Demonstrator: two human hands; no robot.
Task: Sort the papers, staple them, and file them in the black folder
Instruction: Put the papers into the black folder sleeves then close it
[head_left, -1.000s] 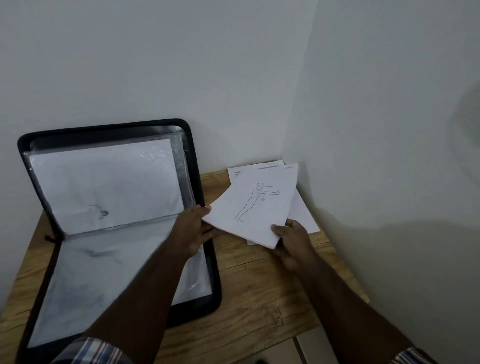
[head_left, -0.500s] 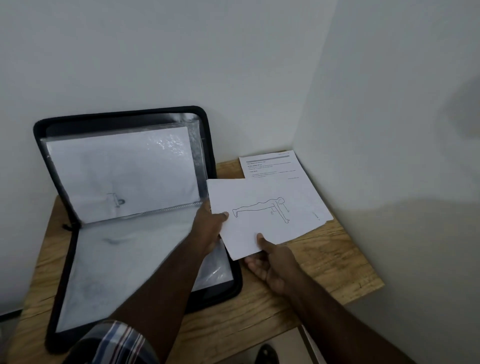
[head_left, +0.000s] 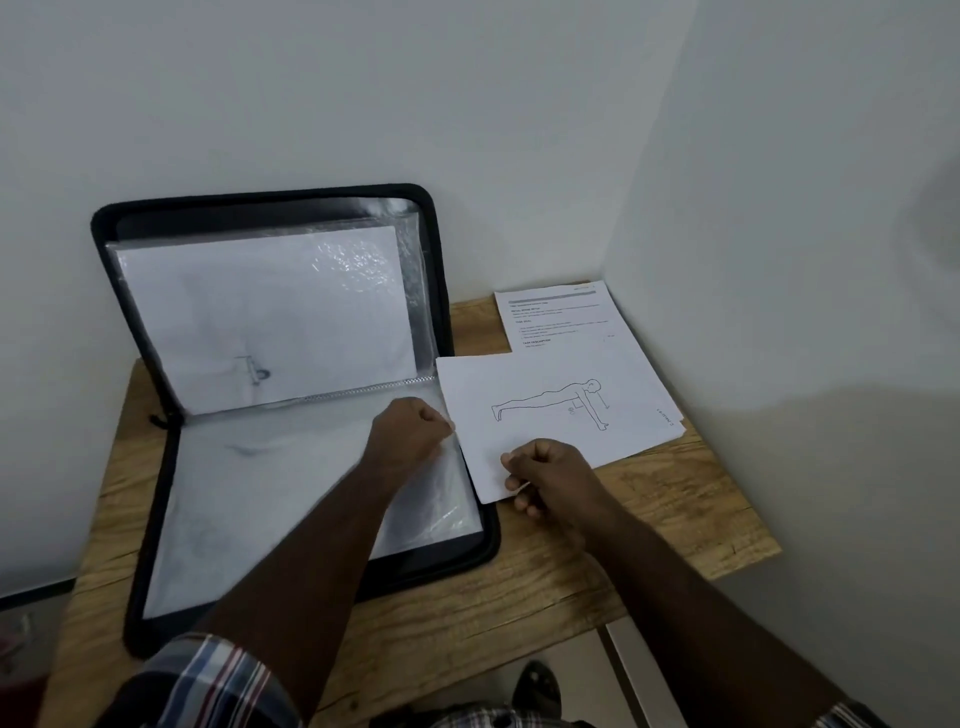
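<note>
Beside the open black folder (head_left: 291, 530): our right hand (head_left: 550, 480) pinches the plank-figure sheet (head_left: 550, 415); left hand (head_left: 410, 434) pinches a sleeve edge (head_left: 456, 467). Filing step; next, slide sheet into sleeve.

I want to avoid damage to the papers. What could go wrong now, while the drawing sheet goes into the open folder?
1. The right hand pinches only the near corner of the drawing sheet, so it may bend or crease.
2. The left hand grips the clear sleeve at its edge; the thin plastic could crumple or tear.
3. The printed page lies partly beneath the sheet and might be dragged along.
</note>
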